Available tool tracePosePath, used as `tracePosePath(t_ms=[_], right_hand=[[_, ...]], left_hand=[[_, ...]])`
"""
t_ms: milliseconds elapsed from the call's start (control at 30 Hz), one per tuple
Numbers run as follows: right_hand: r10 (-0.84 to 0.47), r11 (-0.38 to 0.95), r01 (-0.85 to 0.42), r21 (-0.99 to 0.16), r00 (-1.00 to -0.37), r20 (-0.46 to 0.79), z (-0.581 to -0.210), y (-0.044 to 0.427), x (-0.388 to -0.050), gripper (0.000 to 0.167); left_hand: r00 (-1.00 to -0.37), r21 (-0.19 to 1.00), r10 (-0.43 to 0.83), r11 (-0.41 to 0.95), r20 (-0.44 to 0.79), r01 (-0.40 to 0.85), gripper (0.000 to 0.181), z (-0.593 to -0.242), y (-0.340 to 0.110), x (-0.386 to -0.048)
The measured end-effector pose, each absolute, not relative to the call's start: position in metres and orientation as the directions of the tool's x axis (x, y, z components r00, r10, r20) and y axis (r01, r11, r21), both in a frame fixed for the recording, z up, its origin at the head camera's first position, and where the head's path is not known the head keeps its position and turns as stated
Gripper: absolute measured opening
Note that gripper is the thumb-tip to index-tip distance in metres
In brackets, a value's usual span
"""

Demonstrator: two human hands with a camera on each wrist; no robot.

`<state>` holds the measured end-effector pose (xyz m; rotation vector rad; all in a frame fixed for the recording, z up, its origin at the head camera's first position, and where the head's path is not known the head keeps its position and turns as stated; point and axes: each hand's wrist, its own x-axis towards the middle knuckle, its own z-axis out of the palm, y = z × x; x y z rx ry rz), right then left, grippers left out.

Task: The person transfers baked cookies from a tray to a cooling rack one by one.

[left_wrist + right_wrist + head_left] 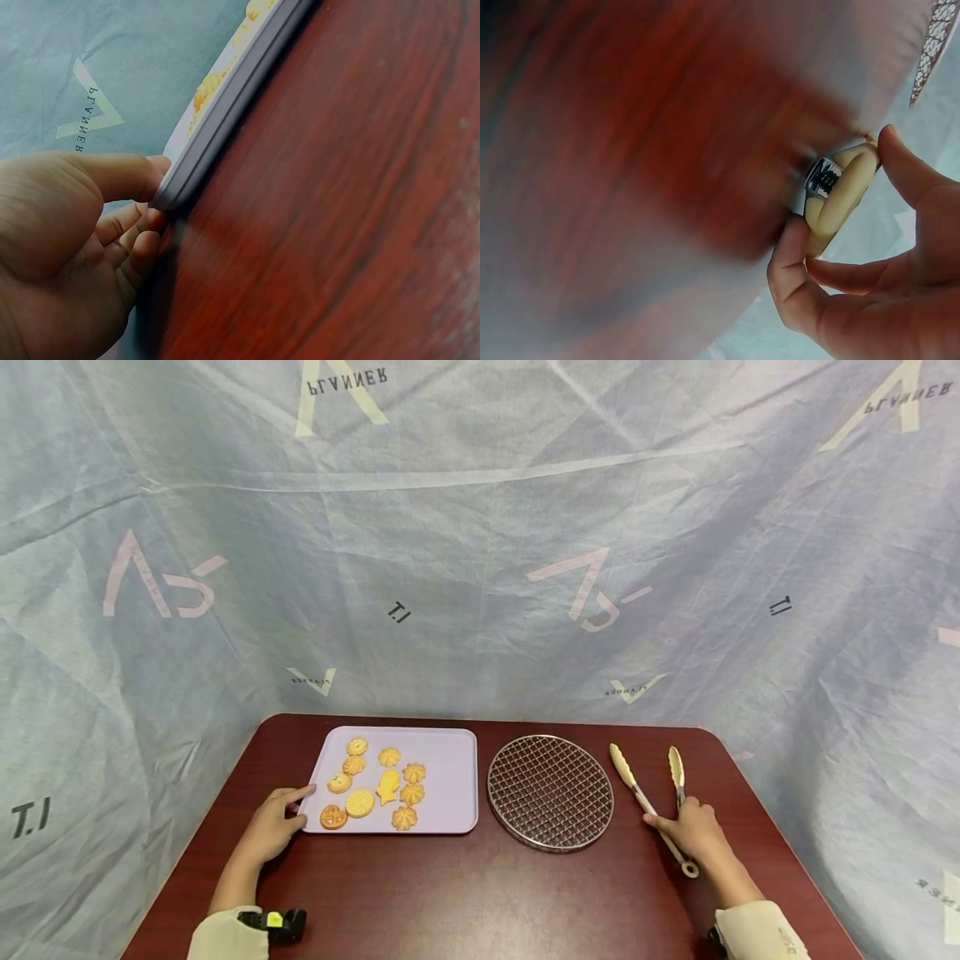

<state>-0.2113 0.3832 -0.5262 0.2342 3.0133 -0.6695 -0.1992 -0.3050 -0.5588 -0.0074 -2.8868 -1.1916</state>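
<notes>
My left hand (272,827) pinches the near left corner of a pale lilac tray (446,785). In the left wrist view the thumb lies over the tray's rim and the other fingers curl beneath it. Several golden cookies (359,803) lie on the tray's left and middle part, one of them a fish-shaped cookie (387,785). At the right, my right hand (699,837) holds a pair of tongs (626,770) with cream-coloured tips. Its arms are spread and point away from me. The right wrist view shows thumb and fingers on either side of the tongs (845,191).
A round metal mesh rack (551,791) lies between the tray and the tongs. The dark red wooden table (450,893) has rounded far corners. Behind it hangs a grey printed cloth (480,568), also on both sides.
</notes>
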Motion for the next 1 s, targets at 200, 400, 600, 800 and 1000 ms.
tracePosePath(t_ms=[200,400,600,800,1000], right_hand=[[0.141,0.899,0.161,-0.407,-0.987,-0.078,-0.5265,0.3839,-0.2150,0.071],[0.144,0.882,0.173,-0.439,-0.985,-0.099,-0.5236,0.3847,-0.2169,0.069],[0.158,0.863,0.196,-0.466,-0.980,-0.119,-0.5198,0.3841,-0.2166,0.068],[0.189,0.778,0.245,-0.578,-0.970,-0.155,-0.5240,0.3844,-0.2145,0.070],[0.197,0.721,0.271,-0.638,-0.963,-0.186,-0.5269,0.3866,-0.2156,0.088]], left_hand=[[-1.000,0.705,-0.003,0.709,0.017,0.010,0.053,-0.5591,-0.3054,-0.1998],[-1.000,0.711,-0.003,0.703,0.022,0.014,0.053,-0.5598,-0.3067,-0.1990],[-1.000,0.710,0.002,0.704,0.030,0.023,0.053,-0.5605,-0.3072,-0.1992],[-1.000,0.710,0.000,0.704,0.023,0.016,0.053,-0.5599,-0.3062,-0.2004],[-1.000,0.710,-0.006,0.704,0.009,0.002,0.054,-0.5594,-0.3051,-0.2004]])
